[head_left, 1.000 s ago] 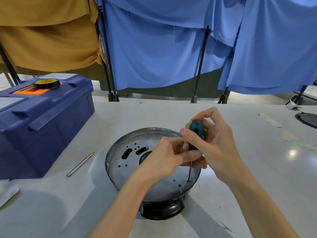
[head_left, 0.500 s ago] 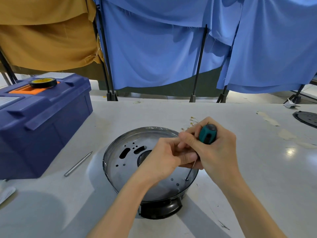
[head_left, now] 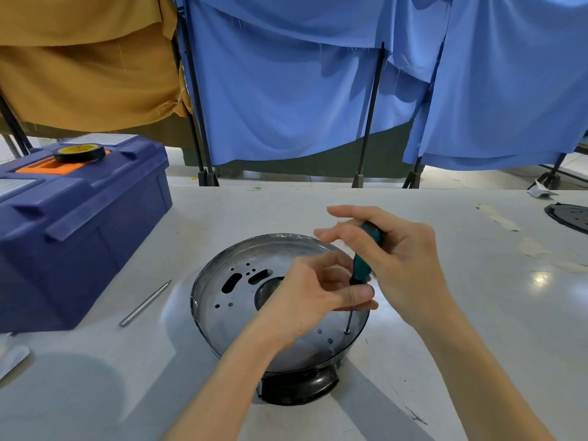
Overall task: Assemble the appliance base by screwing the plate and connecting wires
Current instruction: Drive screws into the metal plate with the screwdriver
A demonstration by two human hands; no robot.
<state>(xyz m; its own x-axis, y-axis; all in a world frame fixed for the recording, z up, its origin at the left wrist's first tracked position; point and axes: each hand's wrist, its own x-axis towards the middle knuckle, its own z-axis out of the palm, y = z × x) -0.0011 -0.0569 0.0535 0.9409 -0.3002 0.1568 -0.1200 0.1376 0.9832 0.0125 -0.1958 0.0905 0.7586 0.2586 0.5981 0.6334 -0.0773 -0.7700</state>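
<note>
Head view: hands point(head_left: 404, 265) on screwdriver point(head_left: 362, 265) over plate point(head_left: 219, 326)

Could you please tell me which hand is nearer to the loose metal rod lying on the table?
Left. The left hand, pinching the screwdriver shaft over the plate, is closer to the metal rod; the right hand, on the handle, sits farther right.

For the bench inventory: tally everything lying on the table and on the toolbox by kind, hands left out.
screwdriver: 1
perforated metal plate: 1
black appliance base: 1
blue toolbox: 1
tape roll: 1
metal rod: 1
black disc: 1
Total: 7
</note>
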